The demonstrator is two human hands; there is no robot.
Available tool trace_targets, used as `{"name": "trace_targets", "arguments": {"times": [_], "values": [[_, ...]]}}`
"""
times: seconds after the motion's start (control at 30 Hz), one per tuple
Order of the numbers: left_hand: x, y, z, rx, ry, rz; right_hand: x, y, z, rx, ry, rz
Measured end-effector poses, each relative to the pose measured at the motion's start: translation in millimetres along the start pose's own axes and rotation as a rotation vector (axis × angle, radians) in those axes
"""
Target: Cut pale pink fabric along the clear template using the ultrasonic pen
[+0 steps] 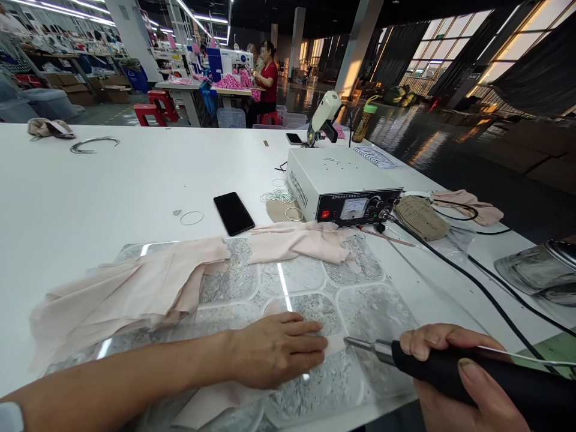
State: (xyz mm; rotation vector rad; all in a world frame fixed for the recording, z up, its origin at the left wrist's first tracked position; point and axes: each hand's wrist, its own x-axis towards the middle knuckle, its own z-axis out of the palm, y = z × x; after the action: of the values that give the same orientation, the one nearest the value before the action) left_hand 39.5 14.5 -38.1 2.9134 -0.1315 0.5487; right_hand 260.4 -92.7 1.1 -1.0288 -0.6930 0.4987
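My left hand (281, 350) lies flat, palm down, with its fingers stretched out, pressing a pale pink fabric strip (334, 344) onto a clear patterned mat (373, 312). Part of the strip is hidden under the palm, and a wider end shows below my wrist. In my right hand (459, 366) is a black-handled corded handpiece (477, 375) with a slim metal tip. That tip points left and meets, or nearly meets, the strip's right end just beyond my fingertips. Two piles of pale pink fabric pieces, a large left one (135, 288) and a smaller one (301, 241), rest on the mat.
Behind the mat stand a white control box (346, 180) and a black phone (234, 213). Black cables (468, 276) run along the right side, near a glass jar (540, 273). Rubber bands (279, 196) lie beside the box. Across the room a person (269, 75) sits at a sewing machine.
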Motion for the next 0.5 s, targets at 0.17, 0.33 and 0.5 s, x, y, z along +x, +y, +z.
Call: {"name": "trace_targets", "arguments": {"times": [0.17, 0.33, 0.5], "values": [[0.3, -0.6, 0.4, -0.001, 0.013, 0.007, -3.9, -1.3, 8.0, 0.038, -0.085, -0.005], [0.6, -1.2, 0.7, -0.015, 0.018, 0.009, -6.9, 1.0, 14.8, 0.043, -0.147, -0.007], [0.3, -0.9, 1.4, -0.002, 0.005, 0.008, -6.4, 2.9, 15.0, 0.043, -0.157, 0.002]]}}
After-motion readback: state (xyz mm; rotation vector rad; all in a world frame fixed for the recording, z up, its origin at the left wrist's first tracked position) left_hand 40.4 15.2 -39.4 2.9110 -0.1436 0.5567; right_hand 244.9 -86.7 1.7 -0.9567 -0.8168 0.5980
